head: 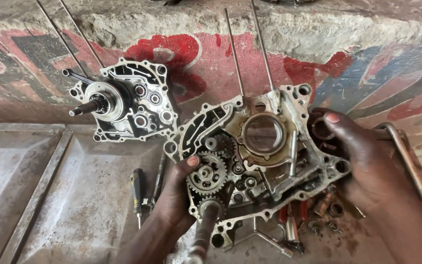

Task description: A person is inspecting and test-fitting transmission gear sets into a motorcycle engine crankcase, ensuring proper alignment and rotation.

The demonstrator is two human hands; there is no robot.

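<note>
I hold an oily aluminium engine crankcase half (269, 151) between both hands, tilted toward me, with two long studs (264, 44) rising from its top. My left hand (174, 195) grips its lower left edge, thumb on a toothed gear (207, 173) inside the case. My right hand (367, 156) clasps its right edge, thumb near the upper corner. A round opening (263, 134) shows in the middle. A steel shaft (206, 230) sticks out toward me at the bottom.
The other crankcase half (128, 102), with a crankshaft stub and bearings, leans against a painted concrete wall (211, 54). Screwdrivers (137, 190), a T-wrench (264, 239), red-handled tools (289, 220) and small parts lie on the dirty metal sheet (74, 195). A bent metal bar (406, 156) lies at right.
</note>
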